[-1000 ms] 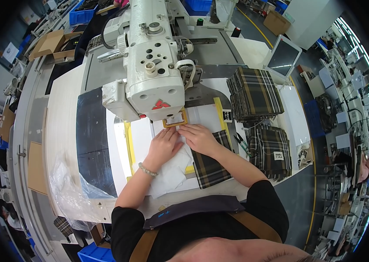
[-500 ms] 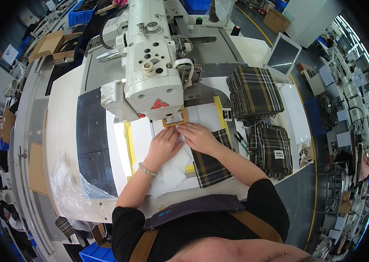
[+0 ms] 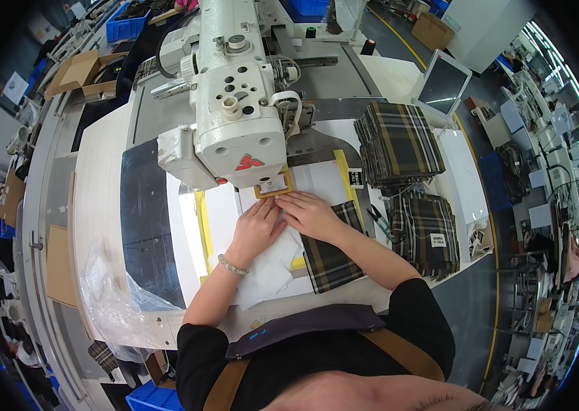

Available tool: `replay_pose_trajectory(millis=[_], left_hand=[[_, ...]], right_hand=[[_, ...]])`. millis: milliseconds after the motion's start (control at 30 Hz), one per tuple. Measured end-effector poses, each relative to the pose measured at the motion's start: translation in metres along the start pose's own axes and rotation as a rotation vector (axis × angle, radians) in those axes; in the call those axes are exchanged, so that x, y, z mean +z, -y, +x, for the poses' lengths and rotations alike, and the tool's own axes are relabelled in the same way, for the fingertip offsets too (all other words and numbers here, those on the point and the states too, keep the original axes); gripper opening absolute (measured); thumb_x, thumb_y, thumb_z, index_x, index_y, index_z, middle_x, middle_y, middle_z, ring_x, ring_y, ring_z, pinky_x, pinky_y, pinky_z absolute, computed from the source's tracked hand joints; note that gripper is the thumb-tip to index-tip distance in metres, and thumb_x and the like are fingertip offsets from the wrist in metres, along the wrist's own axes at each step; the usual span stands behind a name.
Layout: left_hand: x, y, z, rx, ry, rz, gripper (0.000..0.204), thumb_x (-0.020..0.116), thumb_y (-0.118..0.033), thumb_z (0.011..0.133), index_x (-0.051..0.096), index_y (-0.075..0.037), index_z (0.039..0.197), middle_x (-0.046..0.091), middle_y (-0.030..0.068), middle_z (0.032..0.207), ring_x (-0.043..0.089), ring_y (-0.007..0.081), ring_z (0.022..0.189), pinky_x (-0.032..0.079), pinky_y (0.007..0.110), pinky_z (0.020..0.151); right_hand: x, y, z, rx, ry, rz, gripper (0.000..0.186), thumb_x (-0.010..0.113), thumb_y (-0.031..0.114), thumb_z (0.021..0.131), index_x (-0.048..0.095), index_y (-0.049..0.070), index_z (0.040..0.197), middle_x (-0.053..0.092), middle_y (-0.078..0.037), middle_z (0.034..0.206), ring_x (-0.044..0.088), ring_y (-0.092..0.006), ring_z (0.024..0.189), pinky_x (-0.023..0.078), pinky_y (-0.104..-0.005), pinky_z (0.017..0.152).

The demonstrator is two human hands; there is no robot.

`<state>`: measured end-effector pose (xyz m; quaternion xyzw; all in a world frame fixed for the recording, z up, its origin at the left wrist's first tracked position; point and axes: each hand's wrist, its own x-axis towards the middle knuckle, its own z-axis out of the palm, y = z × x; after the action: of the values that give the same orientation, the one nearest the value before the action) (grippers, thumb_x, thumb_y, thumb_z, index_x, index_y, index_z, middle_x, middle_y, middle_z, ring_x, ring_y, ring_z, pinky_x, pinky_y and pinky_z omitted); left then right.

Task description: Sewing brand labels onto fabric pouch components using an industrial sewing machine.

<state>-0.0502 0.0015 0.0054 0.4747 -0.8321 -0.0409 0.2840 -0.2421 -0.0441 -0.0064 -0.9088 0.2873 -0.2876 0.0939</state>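
White enamel covers the machine head [image 3: 241, 123], which stands over the middle of the worktable [image 3: 101, 178]. Beneath its front edge lies the ochre frame [image 3: 289, 182], a small rectangle bordering a pale centre. The left hand [image 3: 257, 224] and the right hand [image 3: 308, 216] rest palm down just below it, fingers extended and fingertips meeting near its lower edge. Whether either hand pinches anything cannot be told, as the undersides of the fingers are hidden; contact between fingertips and frame is equally unclear. A crumpled white sheet [image 3: 269, 274] lies below and partly beneath the left hand, near the frame. A beaded bracelet [image 3: 234, 266] circles the left wrist. On the right, a plaid piece [image 3: 334, 264] lies flat, partly covered by the right hand and forearm. Yellow strips [image 3: 201, 236] flank the work area on both sides. Farther right, green-handled snips [image 3: 380, 222] lie beside the lower stack [image 3: 423, 236] of plaid cloth, which bears a pale label [image 3: 438, 240]; the upper stack [image 3: 399, 144] stands just beyond it. Clear film [image 3: 101, 281] lies bunched at the table's left edge, near a dark plate [image 3: 149, 226].
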Motion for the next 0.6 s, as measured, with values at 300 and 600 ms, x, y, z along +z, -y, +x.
replay_pose_trajectory(millis=[300, 600], left_hand=[[0.0005, 0.0009, 0.0007, -0.002, -0.008, -0.021, 0.034, 0.074, -0.015, 0.075, 0.064, 0.002, 0.102, 0.063, 0.0200, 0.119, 0.064, 0.0324, 0.106, 0.054, 0.038, 0.086], [-0.0005, 0.0008, 0.0006, 0.012, -0.017, -0.010, 0.035, 0.074, -0.016, 0.075, 0.064, 0.002, 0.103, 0.063, 0.0201, 0.119, 0.065, 0.0329, 0.104, 0.054, 0.038, 0.086]], right_hand=[[0.0006, -0.0001, 0.0003, -0.001, 0.011, -0.018, 0.035, 0.066, 0.017, 0.083, 0.063, 0.001, 0.115, 0.066, -0.013, 0.118, 0.063, -0.0264, 0.110, 0.048, -0.0385, 0.099], [0.0002, 0.0005, 0.0008, -0.010, 0.006, -0.030, 0.035, 0.066, 0.017, 0.084, 0.063, 0.001, 0.114, 0.067, -0.013, 0.117, 0.064, -0.0265, 0.110, 0.048, -0.0384, 0.099]])
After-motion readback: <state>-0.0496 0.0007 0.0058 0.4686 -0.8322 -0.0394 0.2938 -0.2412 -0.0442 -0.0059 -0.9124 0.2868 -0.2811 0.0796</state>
